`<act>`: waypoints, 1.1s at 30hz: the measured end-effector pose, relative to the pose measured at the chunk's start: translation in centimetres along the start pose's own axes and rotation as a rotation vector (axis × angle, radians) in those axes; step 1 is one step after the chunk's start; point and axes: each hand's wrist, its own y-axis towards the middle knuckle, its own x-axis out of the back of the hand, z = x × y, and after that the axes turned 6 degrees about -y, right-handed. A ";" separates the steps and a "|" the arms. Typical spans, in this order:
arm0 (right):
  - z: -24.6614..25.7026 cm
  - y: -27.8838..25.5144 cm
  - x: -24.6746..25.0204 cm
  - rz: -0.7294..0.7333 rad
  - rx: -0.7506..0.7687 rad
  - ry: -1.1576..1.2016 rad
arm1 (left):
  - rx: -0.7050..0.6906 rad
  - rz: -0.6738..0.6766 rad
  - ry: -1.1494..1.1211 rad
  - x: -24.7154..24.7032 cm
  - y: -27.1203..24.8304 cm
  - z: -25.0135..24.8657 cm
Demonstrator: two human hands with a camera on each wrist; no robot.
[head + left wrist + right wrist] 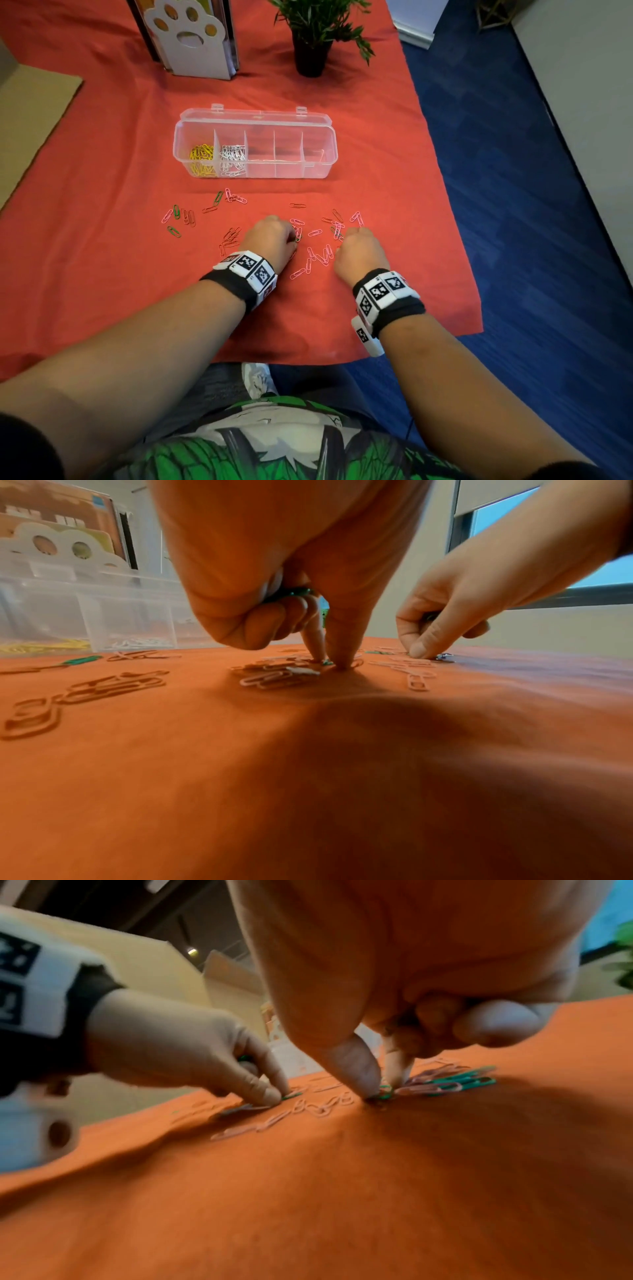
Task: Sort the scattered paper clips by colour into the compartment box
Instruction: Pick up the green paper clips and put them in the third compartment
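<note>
The clear compartment box (pixel 318 164) stands open on the red cloth, with yellow clips (pixel 202 157) in its leftmost cell and white clips (pixel 233 157) in the one beside it. Pink, green and red clips (pixel 318 255) lie scattered in front of it. My left hand (pixel 330 661) keeps green clips (pixel 291 592) tucked in its curled fingers, while thumb and forefinger pinch another green clip (pixel 327 663) on the cloth. To its right, my right hand (pixel 380 1088) pinches a green clip (pixel 386 1091) beside a small heap of pink and green clips (pixel 455 1083).
A paw-print holder (pixel 191 37) and a potted plant (pixel 315 37) stand behind the box. Cardboard (pixel 30 113) lies at the left. The cloth (pixel 445 274) ends at the right over blue floor (pixel 531 205). More green and pink clips (pixel 176 219) lie to the left.
</note>
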 end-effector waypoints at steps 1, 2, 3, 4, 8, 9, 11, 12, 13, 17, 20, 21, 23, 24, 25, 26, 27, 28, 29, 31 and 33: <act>0.2 0.0 -0.1 0.005 0.018 -0.030 | -0.006 0.009 0.019 0.0 0.1 0.0; 0.4 0.0 -0.1 0.013 0.029 -0.048 | -0.009 0.018 0.033 -0.1 0.1 0.1; 0.4 0.0 -0.1 0.022 0.035 -0.047 | -0.010 0.028 0.042 -0.1 0.1 0.1; 0.4 0.2 -0.1 0.034 0.033 -0.036 | -0.013 0.035 0.046 -0.1 0.1 0.1; -0.2 0.9 0.3 0.073 0.014 0.166 | 0.004 0.049 0.022 0.0 0.4 0.0; -0.5 1.1 0.5 0.103 -0.009 0.272 | 0.037 0.039 -0.010 0.1 0.5 0.1; -1.2 1.4 0.8 0.185 -0.085 0.467 | 0.127 0.029 -0.121 0.5 0.6 0.1; -1.5 1.4 1.0 0.202 -0.120 0.526 | 0.190 0.039 -0.214 0.8 0.7 0.1; -1.8 1.4 1.1 0.200 -0.143 0.535 | 0.260 0.068 -0.339 1.0 0.7 0.1; -1.9 1.1 0.7 0.065 -0.047 0.292 | 0.568 0.181 -1.045 2.0 0.6 -0.2; -0.9 0.7 -0.5 0.057 0.049 0.115 | 0.568 0.322 -1.400 2.7 -0.2 -0.2; -0.6 0.6 -0.8 0.061 0.061 0.091 | 0.534 0.362 -1.478 3.0 -0.4 -0.1; -0.4 0.7 -1.0 0.058 0.064 0.134 | 0.515 0.382 -1.574 3.3 -0.5 0.0; -0.4 0.7 -0.8 0.060 0.049 0.188 | 0.526 0.380 -1.601 3.4 -0.5 0.1; -0.5 0.8 -0.7 0.069 0.030 0.244 | 0.544 0.374 -1.619 3.3 -0.4 0.2; -0.7 0.9 -0.5 0.077 0.016 0.288 | 0.564 0.367 -1.635 3.3 -0.3 0.2; -0.9 1.1 -0.2 0.082 0.002 0.333 | 0.589 0.360 -1.637 3.2 -0.2 0.3; -1.3 1.2 0.0 0.093 -0.025 0.391 | 0.618 0.354 -1.625 3.2 -0.1 0.3; -1.6 1.2 0.2 0.100 -0.065 0.467 | 0.641 0.343 -1.577 3.0 0.0 0.4; -2.3 1.5 0.4 0.100 -0.148 0.609 | 0.637 0.292 -1.369 2.3 0.3 0.2; -3.0 1.9 0.5 0.099 -0.214 0.759 | 0.552 0.213 -1.103 1.5 0.5 0.1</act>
